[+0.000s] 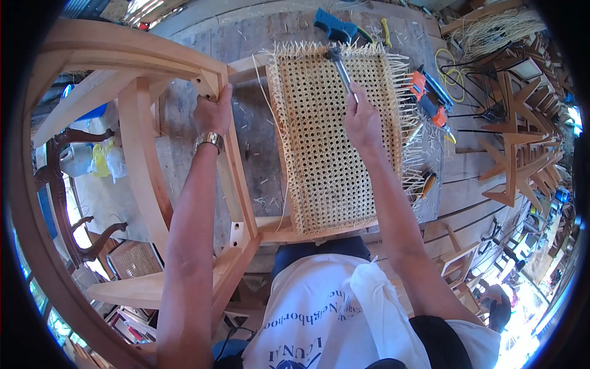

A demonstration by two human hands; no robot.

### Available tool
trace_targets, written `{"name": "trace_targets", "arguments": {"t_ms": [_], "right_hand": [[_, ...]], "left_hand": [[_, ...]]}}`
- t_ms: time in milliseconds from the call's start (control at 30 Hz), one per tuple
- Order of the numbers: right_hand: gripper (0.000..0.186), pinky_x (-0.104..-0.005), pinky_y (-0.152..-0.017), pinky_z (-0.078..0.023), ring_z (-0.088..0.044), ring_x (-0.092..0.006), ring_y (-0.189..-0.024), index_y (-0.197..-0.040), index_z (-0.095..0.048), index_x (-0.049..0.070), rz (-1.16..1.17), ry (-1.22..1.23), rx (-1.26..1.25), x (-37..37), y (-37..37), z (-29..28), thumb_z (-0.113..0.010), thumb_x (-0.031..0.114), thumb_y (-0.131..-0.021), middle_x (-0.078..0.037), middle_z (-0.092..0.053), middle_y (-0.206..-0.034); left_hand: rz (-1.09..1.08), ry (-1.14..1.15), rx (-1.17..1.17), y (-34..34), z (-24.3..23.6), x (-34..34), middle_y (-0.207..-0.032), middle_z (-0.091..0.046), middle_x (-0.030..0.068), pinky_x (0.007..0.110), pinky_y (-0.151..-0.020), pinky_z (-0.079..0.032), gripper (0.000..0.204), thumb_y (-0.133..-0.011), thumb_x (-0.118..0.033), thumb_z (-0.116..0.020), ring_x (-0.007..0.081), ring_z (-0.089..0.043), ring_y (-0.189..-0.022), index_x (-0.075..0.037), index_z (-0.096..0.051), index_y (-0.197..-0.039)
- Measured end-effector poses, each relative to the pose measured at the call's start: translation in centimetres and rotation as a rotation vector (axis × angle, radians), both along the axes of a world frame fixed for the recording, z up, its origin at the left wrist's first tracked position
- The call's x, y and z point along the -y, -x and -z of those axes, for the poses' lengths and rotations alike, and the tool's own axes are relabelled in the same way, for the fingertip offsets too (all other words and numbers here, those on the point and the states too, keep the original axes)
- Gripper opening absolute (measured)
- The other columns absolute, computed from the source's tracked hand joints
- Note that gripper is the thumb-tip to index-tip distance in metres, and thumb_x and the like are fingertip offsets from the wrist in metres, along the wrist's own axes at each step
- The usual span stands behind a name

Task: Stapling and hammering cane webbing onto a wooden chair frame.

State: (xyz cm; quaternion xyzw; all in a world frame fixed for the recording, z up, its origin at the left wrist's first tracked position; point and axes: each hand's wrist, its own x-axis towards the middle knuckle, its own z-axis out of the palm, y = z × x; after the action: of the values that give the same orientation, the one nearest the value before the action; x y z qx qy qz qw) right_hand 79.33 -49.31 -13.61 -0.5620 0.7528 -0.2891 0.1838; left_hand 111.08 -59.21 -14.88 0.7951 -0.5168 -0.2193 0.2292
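My left hand (212, 115), with a metal watch at the wrist, is closed around a rail of the pale wooden chair frame (237, 175). The frame lies on its side across the worktable (253, 138). Joined to it on the right is the seat, covered by a woven cane panel (332, 166) with loose strand ends fringing its edges. My right hand (362, 121) grips the shaft of a hammer (344, 75). The hammer's dark head is over the panel's far edge; whether it touches the cane, I cannot tell.
Beyond the panel lies a teal tool (335, 26). An orange-and-blue power tool (424, 89) and a yellow hose (453, 77) are to the right. Cane strands (498, 34) lie far right, near wooden chair parts (513, 144). A dark carved frame (58, 178) stands left.
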Motion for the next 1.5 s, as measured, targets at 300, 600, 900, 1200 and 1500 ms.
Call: {"name": "trace_targets", "arguments": {"t_ms": [300, 600, 900, 1200, 1500], "right_hand": [[0.023, -0.0476, -0.063, -0.051, -0.065, -0.0393, -0.067, -0.122, -0.058, 0.012, 0.066, 0.147, 0.069, -0.9, 0.0, -2.2, -0.053, 0.016, -0.100, -0.020, -0.066, -0.082], [0.026, -0.0461, -0.057, -0.050, -0.066, -0.0387, -0.065, -0.125, -0.056, 0.011, 0.055, 0.170, 0.036, -1.4, -0.2, -1.4, -0.052, 0.019, -0.101, -0.021, -0.067, -0.082], [0.027, -0.0448, -0.064, -0.052, -0.067, -0.0398, -0.074, -0.124, -0.056, 0.008, 0.006, 0.121, 0.002, -1.2, -1.2, -1.3, -0.053, 0.017, -0.100, -0.023, -0.068, -0.089], [0.025, -0.0442, -0.058, -0.051, -0.066, -0.0365, -0.065, -0.125, -0.055, 0.010, -0.014, 0.037, 0.074, -0.3, -2.3, -4.0, -0.049, 0.019, -0.102, -0.020, -0.065, -0.078], [0.028, -0.0415, -0.055, -0.048, -0.064, -0.0342, -0.062, -0.127, -0.055, 0.012, -0.030, 0.151, 0.108, -0.8, -2.6, -3.8, -0.051, 0.024, -0.102, -0.018, -0.066, -0.077]], "left_hand": [[-0.023, -0.058, 0.043, 0.9, -1.2, -0.5, -0.106, -0.069, 0.0259, 0.047, -0.089, -0.052, 0.073, -0.078, -0.062, -0.069, 0.0414, -0.067, -0.102, 0.003, -0.063, -0.111], [-0.013, -0.034, 0.060, 1.0, -1.0, -0.5, -0.104, -0.070, 0.0267, 0.047, -0.087, -0.053, 0.074, -0.078, -0.062, -0.068, 0.0422, -0.067, -0.100, 0.005, -0.063, -0.109], [-0.007, -0.028, 0.038, 0.9, -1.0, -0.6, -0.106, -0.069, 0.0283, 0.046, -0.089, -0.052, 0.076, -0.077, -0.063, -0.068, 0.0418, -0.067, -0.102, 0.006, -0.062, -0.108], [-0.016, -0.039, 0.012, 0.7, -1.4, -0.7, -0.106, -0.069, 0.0268, 0.046, -0.089, -0.052, 0.075, -0.078, -0.062, -0.068, 0.0418, -0.067, -0.102, 0.005, -0.062, -0.111], [-0.029, -0.058, 0.053, 0.7, -1.5, -1.0, -0.106, -0.069, 0.0274, 0.047, -0.089, -0.052, 0.076, -0.078, -0.063, -0.067, 0.0422, -0.067, -0.102, 0.006, -0.062, -0.110]]}}
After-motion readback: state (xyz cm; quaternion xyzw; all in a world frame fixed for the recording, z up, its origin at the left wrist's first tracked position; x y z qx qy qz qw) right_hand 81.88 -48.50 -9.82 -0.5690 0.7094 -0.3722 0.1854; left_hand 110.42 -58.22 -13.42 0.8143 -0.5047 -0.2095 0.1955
